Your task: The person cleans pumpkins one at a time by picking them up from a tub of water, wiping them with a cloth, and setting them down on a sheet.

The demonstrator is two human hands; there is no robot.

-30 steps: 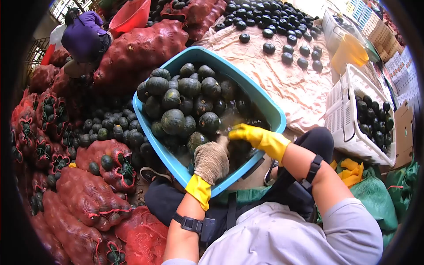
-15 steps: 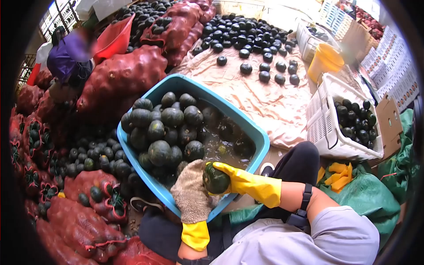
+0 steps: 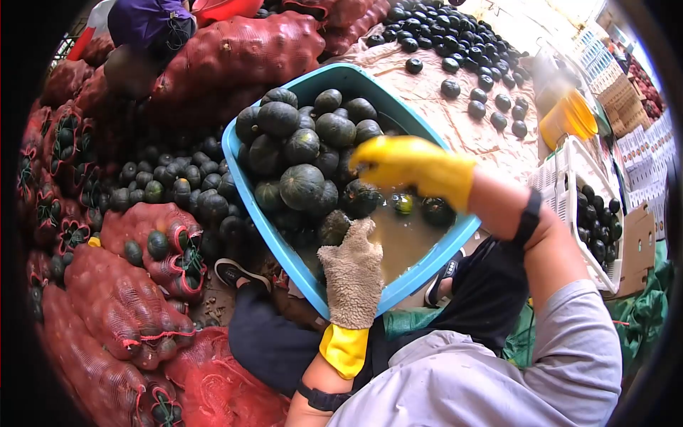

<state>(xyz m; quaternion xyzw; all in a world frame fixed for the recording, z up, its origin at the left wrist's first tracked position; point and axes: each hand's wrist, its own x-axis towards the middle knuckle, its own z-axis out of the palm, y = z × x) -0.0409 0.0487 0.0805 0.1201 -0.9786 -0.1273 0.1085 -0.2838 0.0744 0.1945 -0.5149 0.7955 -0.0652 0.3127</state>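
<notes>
A blue tub (image 3: 245, 186) holds murky water and a heap of dark green squashes (image 3: 304, 186). My left hand (image 3: 352, 267) wears a beige towelling mitt over a yellow glove and rests over the near side of the tub. Its thumb stands apart from the fingers, and nothing shows in it. A squash (image 3: 334, 228) is close to its fingertips. My right hand (image 3: 413, 167), in a yellow rubber glove, is above the tub's right half, blurred by motion. Its fingers reach left over the heap with no squash visible in them. Below it, squashes (image 3: 437, 211) lie partly in the water.
Red net sacks (image 3: 114, 306) and loose squashes (image 3: 178, 178) lie left. Another person (image 3: 146, 28) is at the back left. Squashes stand on a pale cloth (image 3: 455, 121) behind the tub. A yellow bucket (image 3: 569, 117) and a white crate (image 3: 565, 181) are right.
The squash that was between both hands has left them. My right hand has moved up and over the tub; my left hand has stayed near its edge. The view has shifted.
</notes>
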